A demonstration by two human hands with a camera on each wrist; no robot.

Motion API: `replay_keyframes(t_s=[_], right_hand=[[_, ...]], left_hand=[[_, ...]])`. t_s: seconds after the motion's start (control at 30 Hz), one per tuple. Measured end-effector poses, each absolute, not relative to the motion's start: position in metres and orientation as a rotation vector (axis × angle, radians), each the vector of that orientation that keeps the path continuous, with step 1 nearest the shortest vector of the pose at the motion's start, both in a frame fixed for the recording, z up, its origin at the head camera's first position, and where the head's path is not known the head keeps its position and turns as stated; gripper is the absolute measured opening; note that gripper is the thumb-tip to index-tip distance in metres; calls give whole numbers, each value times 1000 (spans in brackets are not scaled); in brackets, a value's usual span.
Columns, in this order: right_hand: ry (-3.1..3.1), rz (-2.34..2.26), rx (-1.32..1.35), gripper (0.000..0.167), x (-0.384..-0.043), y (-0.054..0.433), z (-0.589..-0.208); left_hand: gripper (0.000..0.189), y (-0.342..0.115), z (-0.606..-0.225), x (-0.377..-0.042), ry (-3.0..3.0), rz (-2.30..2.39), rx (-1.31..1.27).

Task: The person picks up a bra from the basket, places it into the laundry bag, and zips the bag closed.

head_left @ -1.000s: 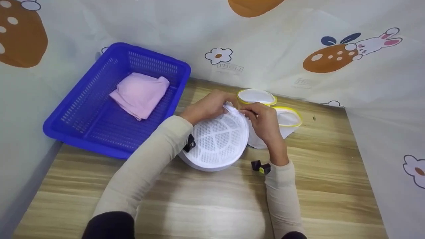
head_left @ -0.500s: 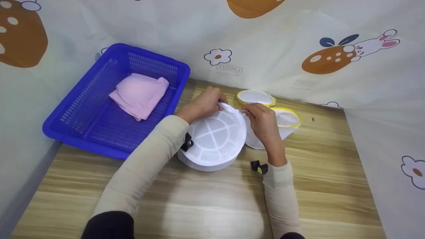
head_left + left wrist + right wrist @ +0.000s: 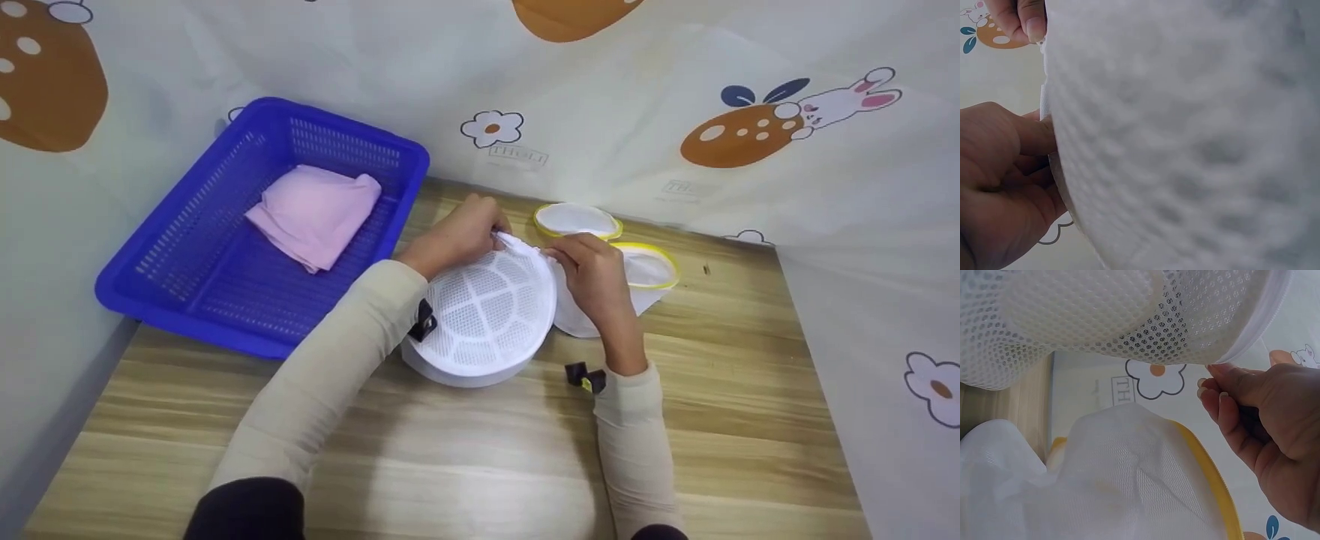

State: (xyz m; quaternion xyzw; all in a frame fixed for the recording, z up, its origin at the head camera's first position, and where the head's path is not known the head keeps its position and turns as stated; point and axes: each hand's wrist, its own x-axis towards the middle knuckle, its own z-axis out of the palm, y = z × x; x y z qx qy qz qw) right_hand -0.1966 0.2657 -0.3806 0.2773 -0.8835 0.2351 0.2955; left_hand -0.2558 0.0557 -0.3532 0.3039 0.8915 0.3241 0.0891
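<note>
A round white mesh laundry bag (image 3: 480,311) with a ribbed lid stands tilted on the table in the head view. My left hand (image 3: 465,232) pinches its far rim between thumb and fingers. Just to the right, my right hand (image 3: 592,274) pinches the zipper edge of that same rim. In the left wrist view a small white piece shows at the right thumb (image 3: 1035,28), while blurred mesh fills much of the picture. The right wrist view shows the honeycomb mesh side (image 3: 1151,329) above my right hand (image 3: 1266,422), its fingertips at the rim's edge.
Two white mesh bags with yellow rims, a far one (image 3: 577,219) and a nearer one (image 3: 651,268), stand behind the right hand. At left is a blue basket (image 3: 120,292) holding a folded pink cloth (image 3: 319,214). A patterned sheet (image 3: 600,127) backs the table.
The left hand has shifted slightly left and away along the rim, stretching the edge between both hands. The laundry bag has tipped a little. In the last half second almost nothing moves.
</note>
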Motion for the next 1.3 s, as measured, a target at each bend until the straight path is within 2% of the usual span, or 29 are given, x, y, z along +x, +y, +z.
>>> replay_keyframes(t_s=[0.43,1.3], right_hand=[[-2332,642,732,7,-196,267,-379],[-2349,634,741,6,-195,270,-377]], left_hand=[[11,52,-353,-260,2649,963,906],[15,49,-354,-261,2716,904,765]])
